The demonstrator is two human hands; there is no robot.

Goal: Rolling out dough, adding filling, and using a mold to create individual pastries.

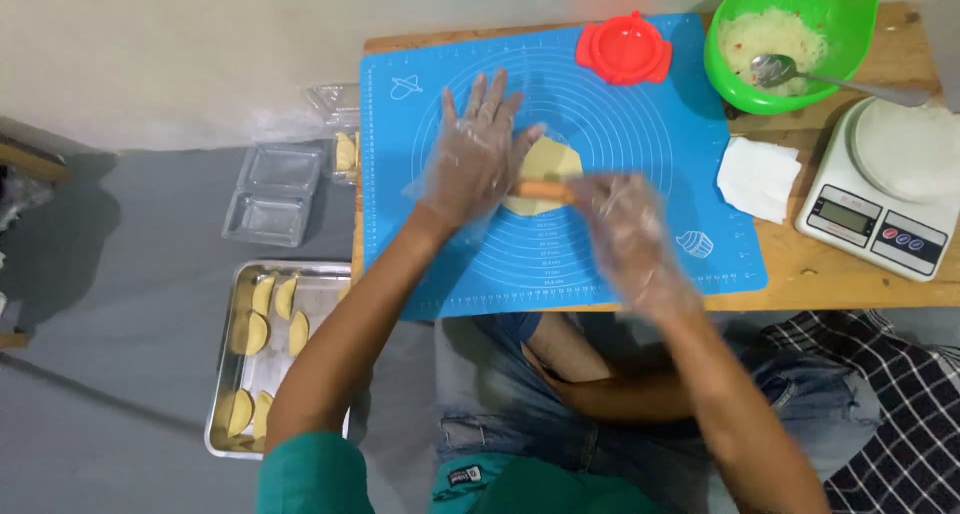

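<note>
Dough [545, 164], a pale yellow flattened round, lies near the middle of the blue silicone mat [640, 234], on its printed rings, with a small orange rolling pin [545, 189] lying across its lower part.

At far left, on the grey floor, sit clear plastic containers [270, 199], empty as far as can be seen. Below them a metal tray [325, 289] holds several folded half-moon pastries [258, 334] in loose rows. Another clear container with one such pastry stands just beside the mat's left edge.

The left hand [475, 159], in a thin clear glove, rests flat on the mat with its fingers spread wide, the palm over the left end of the rolling pin and the thumb touching the dough's left edge. The right hand [625, 224], gloved likewise and blurred, lies over the pin's right end; its fingers seem loosely extended, though how far they curl cannot be told.

Above the dough, near the mat's top edge, sits a red round dumpling press [625, 49]. To its right a green bowl [850, 14] holds a pale shredded filling and a metal spoon [800, 72] whose handle juts over the rim. Below the bowl a white folded napkin [758, 177] lies on the wooden tabletop [850, 274], partly over the mat's right edge. At far right stands a white kitchen scale [880, 189] with a pale round lump on its platform.
</note>
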